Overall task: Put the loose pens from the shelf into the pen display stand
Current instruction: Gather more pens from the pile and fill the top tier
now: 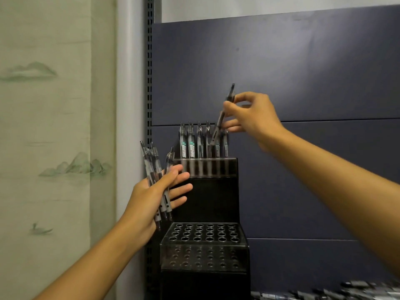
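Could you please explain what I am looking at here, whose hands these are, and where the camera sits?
There is no machine: a person works with bare hands, filmed by one camera worn on their head, looking forward and down. The right hand pinches one clear-barrelled pen, tilted, lowering it toward the top row of the black tiered pen display stand, where similar pens already stand upright. The left hand grips a bundle of spare clear pens. The stand's lower perforated tier shows only empty holes. More loose pens lie blurred on the shelf at bottom right.
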`<action>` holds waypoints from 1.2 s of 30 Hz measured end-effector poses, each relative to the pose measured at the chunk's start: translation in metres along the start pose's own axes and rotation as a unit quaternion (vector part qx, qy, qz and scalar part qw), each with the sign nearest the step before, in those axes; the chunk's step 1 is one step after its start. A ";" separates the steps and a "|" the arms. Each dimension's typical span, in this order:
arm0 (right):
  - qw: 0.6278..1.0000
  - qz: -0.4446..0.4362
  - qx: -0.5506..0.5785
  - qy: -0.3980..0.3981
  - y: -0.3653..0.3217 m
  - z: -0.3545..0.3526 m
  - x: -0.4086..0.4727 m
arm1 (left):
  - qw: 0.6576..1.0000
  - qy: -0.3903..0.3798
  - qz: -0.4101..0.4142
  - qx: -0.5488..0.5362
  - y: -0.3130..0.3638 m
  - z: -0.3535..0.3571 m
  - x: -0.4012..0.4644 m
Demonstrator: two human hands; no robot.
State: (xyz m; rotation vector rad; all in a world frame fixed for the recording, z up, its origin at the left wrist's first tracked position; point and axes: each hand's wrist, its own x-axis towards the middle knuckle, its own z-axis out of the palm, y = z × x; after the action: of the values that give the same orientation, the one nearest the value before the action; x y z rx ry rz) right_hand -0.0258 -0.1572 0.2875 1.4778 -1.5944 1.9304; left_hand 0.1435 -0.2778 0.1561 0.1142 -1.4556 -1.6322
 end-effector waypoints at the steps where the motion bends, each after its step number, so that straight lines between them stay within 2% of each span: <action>1: 1.000 -0.001 -0.014 0.012 0.004 -0.005 0.004 | 1.000 -0.002 0.001 0.009 0.000 -0.001 -0.001; 7: 0.998 0.027 -0.046 0.015 0.027 -0.012 0.003 | 0.999 -0.021 -0.014 0.025 0.002 -0.004 -0.005; 13: 0.995 0.014 -0.094 -0.023 0.029 0.000 -0.001 | 0.999 -0.026 -0.020 0.024 0.001 -0.002 -0.008; 18: 0.987 0.032 -0.138 -0.078 0.033 0.008 -0.003 | 1.000 0.006 -0.026 0.004 0.000 -0.003 -0.009; 24: 0.969 -0.021 -0.240 -0.054 0.035 0.011 0.002 | 0.999 -0.004 -0.035 0.005 -0.001 -0.002 -0.010; 30: 0.956 -0.002 -0.275 -0.099 0.041 0.015 0.004 | 0.999 -0.013 -0.038 0.012 -0.003 0.000 -0.011; 36: 0.953 -0.028 -0.292 -0.074 0.041 0.005 -0.005 | 0.999 -0.015 -0.032 0.013 0.002 0.001 -0.010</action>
State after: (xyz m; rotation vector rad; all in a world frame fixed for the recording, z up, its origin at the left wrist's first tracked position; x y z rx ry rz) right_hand -0.0497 -0.1747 0.2586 1.4011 -1.9355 1.1749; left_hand 0.1498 -0.2698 0.1527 0.1536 -1.5099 -1.6725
